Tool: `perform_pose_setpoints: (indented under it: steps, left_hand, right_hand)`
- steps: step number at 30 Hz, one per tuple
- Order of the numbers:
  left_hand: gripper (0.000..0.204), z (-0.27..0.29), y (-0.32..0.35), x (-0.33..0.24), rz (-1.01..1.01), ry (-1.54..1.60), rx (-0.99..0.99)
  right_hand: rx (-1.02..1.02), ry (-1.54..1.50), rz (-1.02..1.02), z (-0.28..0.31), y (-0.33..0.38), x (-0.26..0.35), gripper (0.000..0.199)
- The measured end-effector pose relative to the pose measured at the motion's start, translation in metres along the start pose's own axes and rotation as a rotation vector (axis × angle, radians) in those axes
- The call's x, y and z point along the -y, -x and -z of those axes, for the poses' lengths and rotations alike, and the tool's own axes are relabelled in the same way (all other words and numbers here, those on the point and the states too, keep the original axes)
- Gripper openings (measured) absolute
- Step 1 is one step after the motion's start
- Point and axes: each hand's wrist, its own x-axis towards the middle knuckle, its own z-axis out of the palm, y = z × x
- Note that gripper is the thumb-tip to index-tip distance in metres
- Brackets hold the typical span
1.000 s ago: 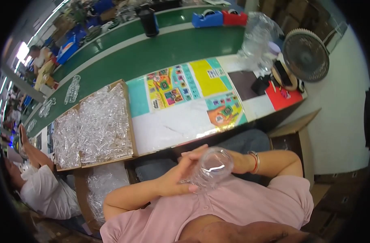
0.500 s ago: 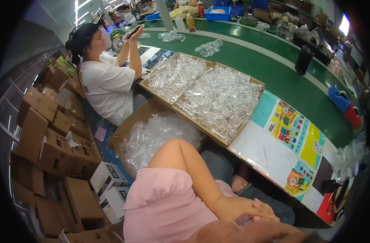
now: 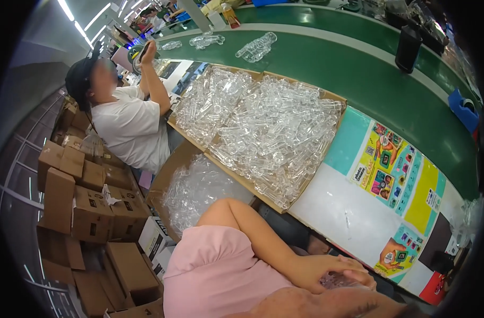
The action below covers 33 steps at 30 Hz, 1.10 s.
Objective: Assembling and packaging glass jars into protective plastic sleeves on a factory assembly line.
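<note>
My left hand (image 3: 307, 271) and my right hand (image 3: 362, 275) are together over my lap, their fingers curled against each other. Between them shows a small clear plastic piece (image 3: 334, 281) with a faint purple tint, and both hands close round it. Most of it lies behind the fingers, so its shape cannot be made out. The nearest things are the white, poster-covered tabletop (image 3: 326, 212) in front and a shallow cardboard tray (image 3: 334, 151) heaped with clear plastic parts (image 3: 284, 132).
Left of my knees, an open carton (image 3: 159, 180) holds bagged clear parts (image 3: 199, 185). A person in a white shirt (image 3: 128, 122) sits at the left, raising a dark object. Stacked cartons (image 3: 93, 212) stand behind. Wrapped clear parts (image 3: 256, 47) and a black bottle (image 3: 408, 49) stand on the green belt (image 3: 326, 58).
My view has shifted, so the table and cartons sit differently in it. My hands have parted slightly, and more of the clear piece shows between them.
</note>
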Motion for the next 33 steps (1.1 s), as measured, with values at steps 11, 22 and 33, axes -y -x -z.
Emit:
perform_pose_setpoints:
  steps: [11, 22, 33]
  left_hand:
    - [0.105, 0.039, -0.022, 0.025, 0.123, 0.318, 0.124]
    - [0.090, 0.004, -0.022, 0.003, 0.072, -0.031, 0.095]
    - [0.085, -0.044, 0.005, -0.015, -0.151, -0.085, 0.146]
  right_hand:
    - [-0.046, -0.231, -0.112, 0.028, 0.003, -0.009, 0.048]
    - [-0.029, 0.155, 0.193, 0.016, 0.013, -0.018, 0.036]
    - [-0.005, 0.115, 0.158, -0.029, 0.044, -0.009, 0.043]
